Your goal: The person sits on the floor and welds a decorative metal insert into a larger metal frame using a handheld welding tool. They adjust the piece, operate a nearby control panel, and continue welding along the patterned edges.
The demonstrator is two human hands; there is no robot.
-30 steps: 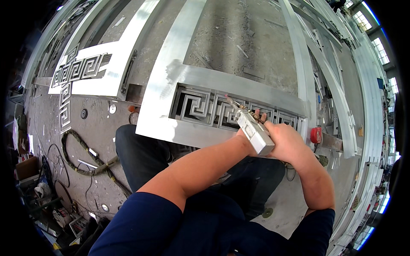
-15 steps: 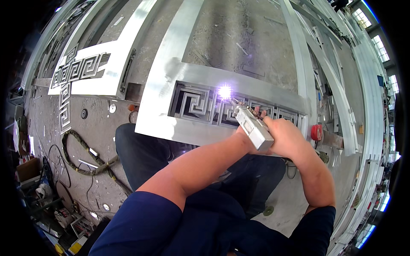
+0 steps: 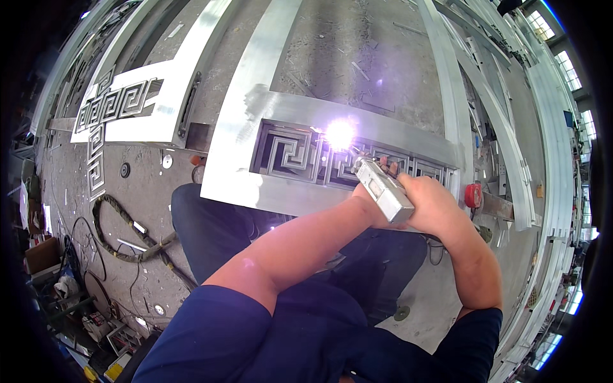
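Note:
A grey box-shaped welding gun (image 3: 383, 189) is gripped in both hands, its nozzle pointing up-left. My right hand (image 3: 437, 204) wraps the rear of the gun. My left hand (image 3: 363, 203) holds it from the left and is mostly hidden beneath it. A bright white arc (image 3: 340, 134) glares at the nozzle tip, on the upper edge of a key-pattern fretwork panel (image 3: 287, 153). The panel is set in a large silver metal frame (image 3: 246, 127) lying flat over my knees.
A second fretwork frame (image 3: 121, 102) lies at the upper left. A thick hose (image 3: 128, 236) curls on the concrete floor at left, with boxes and clutter (image 3: 45, 255) beyond. A red object (image 3: 472, 195) sits right of my hands. Long metal profiles (image 3: 549, 159) run along the right.
No arc showed a second ago. It appeared at the nozzle tip half a second ago and is now larger and brighter. Hands and gun have barely moved.

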